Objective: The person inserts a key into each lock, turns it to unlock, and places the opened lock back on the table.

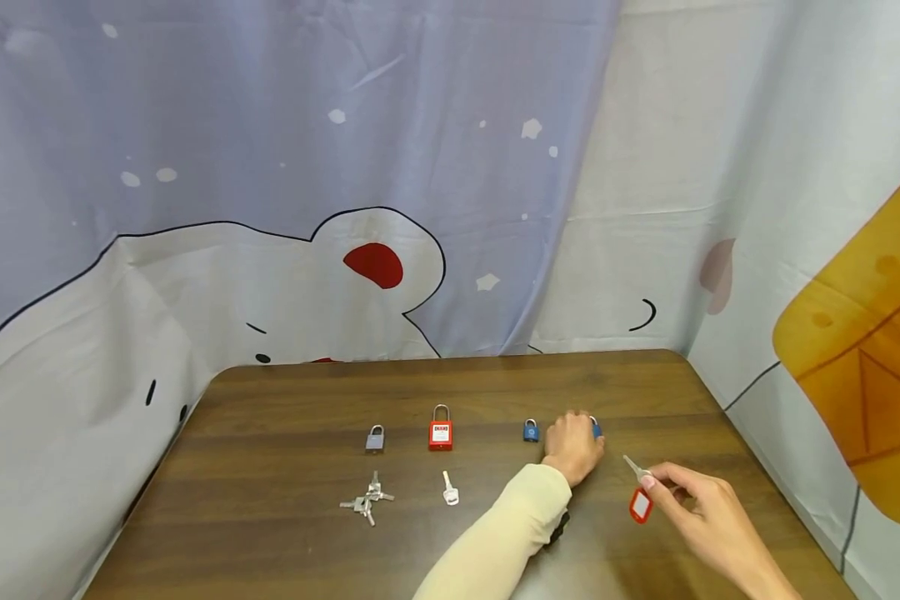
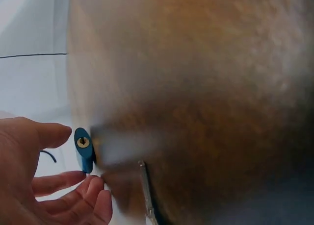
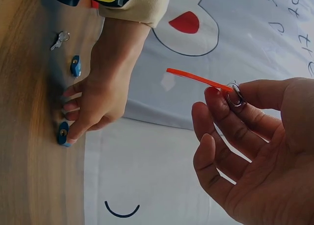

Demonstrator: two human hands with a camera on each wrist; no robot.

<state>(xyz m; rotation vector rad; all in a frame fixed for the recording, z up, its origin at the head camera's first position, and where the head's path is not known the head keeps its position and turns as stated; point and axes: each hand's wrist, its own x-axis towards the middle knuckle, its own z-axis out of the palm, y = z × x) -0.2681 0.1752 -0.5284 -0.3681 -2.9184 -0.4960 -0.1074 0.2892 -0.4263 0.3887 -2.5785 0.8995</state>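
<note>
My left hand (image 1: pixel 572 446) reaches over a blue padlock (image 1: pixel 596 427) at the right end of the padlock row. In the left wrist view, the thumb and fingers curl about this padlock (image 2: pixel 84 144), with its brass keyhole facing the camera. Fingertips are right at the shackle, the thumb tip close beside the body. Further right and nearer, my right hand (image 1: pixel 708 517) pinches a silver key (image 1: pixel 634 468) between thumb and forefinger, its blade pointing up and left. A red key tag (image 1: pixel 641 505) hangs from it on a metal ring (image 3: pixel 236 94).
Left of my left hand lie another blue padlock (image 1: pixel 531 431), a red padlock (image 1: pixel 440 434) and a grey padlock (image 1: pixel 375 440). Nearer are a single key (image 1: pixel 450 490) and a bunch of several keys (image 1: pixel 366 503). A printed curtain (image 1: pixel 495 167) hangs behind the wooden table (image 1: pixel 270 550).
</note>
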